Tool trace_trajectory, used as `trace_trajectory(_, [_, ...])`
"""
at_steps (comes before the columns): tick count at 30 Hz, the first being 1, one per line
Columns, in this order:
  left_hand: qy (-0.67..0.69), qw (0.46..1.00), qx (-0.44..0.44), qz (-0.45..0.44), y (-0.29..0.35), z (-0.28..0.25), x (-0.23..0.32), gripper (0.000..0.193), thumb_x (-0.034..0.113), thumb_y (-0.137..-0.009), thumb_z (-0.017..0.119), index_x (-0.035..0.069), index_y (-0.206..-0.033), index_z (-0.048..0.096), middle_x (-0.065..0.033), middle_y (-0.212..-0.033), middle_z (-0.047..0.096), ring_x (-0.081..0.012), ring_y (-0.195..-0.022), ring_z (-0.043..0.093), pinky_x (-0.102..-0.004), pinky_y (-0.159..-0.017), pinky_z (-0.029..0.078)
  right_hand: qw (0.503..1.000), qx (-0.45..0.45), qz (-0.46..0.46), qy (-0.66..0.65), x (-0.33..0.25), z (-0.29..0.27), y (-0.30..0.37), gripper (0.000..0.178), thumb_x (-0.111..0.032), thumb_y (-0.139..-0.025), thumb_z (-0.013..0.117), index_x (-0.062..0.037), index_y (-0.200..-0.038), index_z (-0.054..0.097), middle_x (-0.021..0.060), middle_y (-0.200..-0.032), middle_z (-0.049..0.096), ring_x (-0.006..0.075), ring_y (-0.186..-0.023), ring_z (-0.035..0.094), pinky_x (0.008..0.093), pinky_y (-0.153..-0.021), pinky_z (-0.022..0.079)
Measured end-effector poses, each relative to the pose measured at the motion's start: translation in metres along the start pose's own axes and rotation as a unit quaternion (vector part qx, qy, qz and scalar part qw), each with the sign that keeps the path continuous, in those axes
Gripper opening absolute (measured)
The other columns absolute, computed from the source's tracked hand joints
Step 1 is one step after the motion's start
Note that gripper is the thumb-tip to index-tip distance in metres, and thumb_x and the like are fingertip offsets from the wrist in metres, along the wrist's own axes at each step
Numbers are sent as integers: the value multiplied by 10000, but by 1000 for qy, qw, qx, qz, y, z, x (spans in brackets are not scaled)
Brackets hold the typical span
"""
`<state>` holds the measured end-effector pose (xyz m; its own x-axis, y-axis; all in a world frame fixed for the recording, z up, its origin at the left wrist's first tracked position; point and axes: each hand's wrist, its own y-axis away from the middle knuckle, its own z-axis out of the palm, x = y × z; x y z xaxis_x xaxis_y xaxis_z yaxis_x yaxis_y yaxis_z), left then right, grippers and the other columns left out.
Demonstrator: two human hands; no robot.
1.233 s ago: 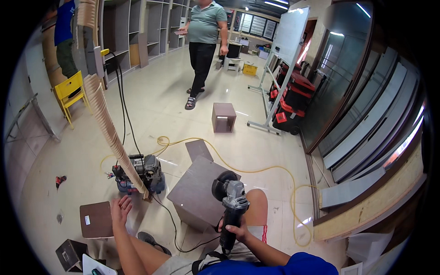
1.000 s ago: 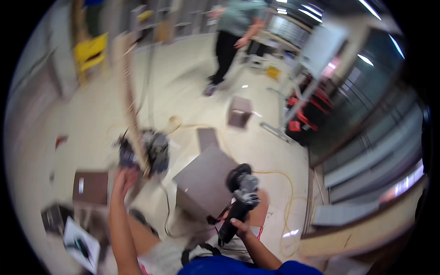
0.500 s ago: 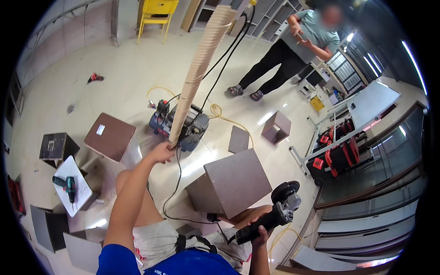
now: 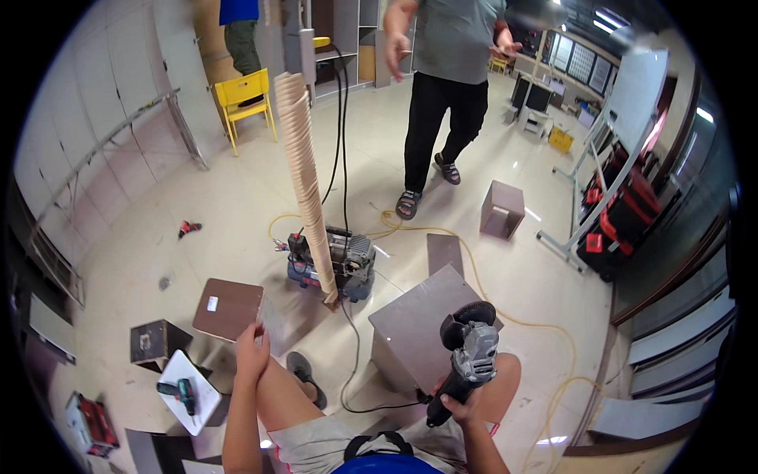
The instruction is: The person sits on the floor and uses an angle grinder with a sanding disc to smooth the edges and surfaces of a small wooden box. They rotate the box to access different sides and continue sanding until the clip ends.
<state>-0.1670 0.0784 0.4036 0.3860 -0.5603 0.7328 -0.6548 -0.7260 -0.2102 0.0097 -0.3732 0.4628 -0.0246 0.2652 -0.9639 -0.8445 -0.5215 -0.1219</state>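
In my right hand (image 4: 464, 404) is an angle grinder (image 4: 475, 357), gripped round its black body with the grey head and dark disc pointing up. It is above my right knee and in front of a grey-brown box (image 4: 410, 312). A black cord trails from the grinder's lower end across the floor. My left hand (image 4: 251, 354) is above my left thigh, at the near edge of a brown-topped box (image 4: 229, 308). Its fingers reach forward, loosely apart, and hold nothing that shows. Beyond both hands, a tall tan ribbed tube (image 4: 304, 174) rises beside an air compressor (image 4: 347, 265).
Left of me, a green-black drill (image 4: 185, 393) lies on a white board (image 4: 189, 379) beside a dark box (image 4: 156, 341). A yellow hose (image 4: 513, 320) crosses the floor. Ahead, a person (image 4: 446, 103) stands with hands out; a yellow chair (image 4: 245, 99) is behind. A wheeled whiteboard (image 4: 638, 95) stands right.
My left hand has left the tube's foot and come back to the brown-topped box. The grinder is turned more upright. The other person has changed position and parted their hands. My view has tilted up.
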Motion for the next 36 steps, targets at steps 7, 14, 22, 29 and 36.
trace_trajectory(7, [-112,984,138,-24,110,-15,8,492,179,-936,594,-52,-1359,496,-264,-1352,550,-431,-1261,521,-478,-1102,379,996,-85,-31,25,7,-22,-79,281,-2,-742,767,-27,-982,623,46,-853,680,138,-768,641,311,-728,528])
trace_trajectory(14, [-108,977,149,-105,109,-13,9,477,163,-928,586,-60,-1343,511,-268,-1327,571,-413,-1251,543,-449,-1096,397,989,-118,42,-83,18,-40,-109,301,-9,-747,774,-1,-1004,618,67,-883,693,158,-789,667,313,-741,546])
trace_trajectory(22, [-115,975,151,-117,99,-6,13,450,154,-905,584,-67,-1296,555,-264,-1271,619,-391,-1205,589,-431,-1069,431,983,-22,111,-146,33,-65,-100,355,-38,-757,768,43,-1057,597,129,-900,694,219,-816,706,361,-766,588])
trace_trajectory(29, [-145,971,137,-129,81,-12,19,469,212,-937,584,-61,-1316,543,-246,-1311,606,-375,-1238,568,-417,-1097,403,980,19,64,-186,24,-71,-107,387,-70,-772,765,1,-1101,576,116,-898,673,207,-787,680,360,-738,566])
trace_trajectory(36, [-124,979,112,-114,80,5,8,442,221,-968,563,-26,-1334,546,-219,-1310,611,-349,-1237,566,-413,-1091,398,987,34,54,-147,27,-74,-103,485,-125,-771,773,28,-1166,537,141,-905,665,224,-786,678,366,-726,573])
